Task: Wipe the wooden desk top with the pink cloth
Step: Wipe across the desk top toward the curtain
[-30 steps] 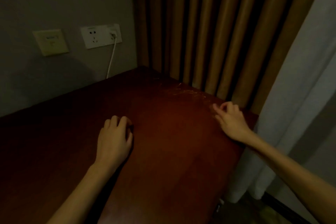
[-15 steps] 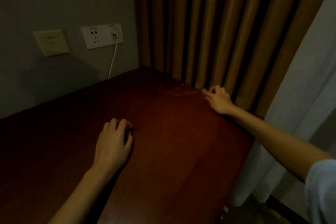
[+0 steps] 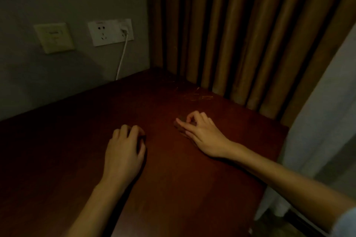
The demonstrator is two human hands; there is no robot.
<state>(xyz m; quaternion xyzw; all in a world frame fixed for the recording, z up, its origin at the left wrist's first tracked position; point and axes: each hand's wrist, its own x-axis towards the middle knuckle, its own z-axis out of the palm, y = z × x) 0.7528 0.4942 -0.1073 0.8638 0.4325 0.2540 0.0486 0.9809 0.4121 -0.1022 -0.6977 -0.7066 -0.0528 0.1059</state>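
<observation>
Clock bearings are read from the centre of the head view, with 12 o'clock toward the far wall.

1. Wall, 10 to 11 o'clock. A switch plate [image 3: 54,37] and a socket plate [image 3: 110,31] sit side by side. A white cable [image 3: 121,57] drops from the socket's right outlet to the rear edge of the desk top [image 3: 192,188].

2. Left hand [image 3: 125,152], 7 o'clock. It rests knuckles-up on the wood, fingers loosely curled, tips touching the surface. Nothing is seen in it.

3. Right hand [image 3: 204,135], 5 o'clock, near the left hand but apart from it. Thumb and index tips meet in a pinch, and the other fingers lie low over the wood.

4. Pink cloth [image 3: 180,128]. Only a small dull patch shows on the desk under the right fingers, at that hand's 9 o'clock. The light is poor, so its full extent cannot be told.

5. Handling (judgement). The cloth is light, soft and limp, and will bunch if pinched at one point. Gather it into a pad under flat fingers and press down. Polished wood should let it slide freely.

6. Scratches [image 3: 200,96], 12 o'clock of the right hand. These may snag fibres.

7. Brown curtain [image 3: 231,34], 1 o'clock, hangs at the desk's far edge. A pale curtain [image 3: 323,121] hangs at 3 o'clock.

8. Containers: none visible.
</observation>
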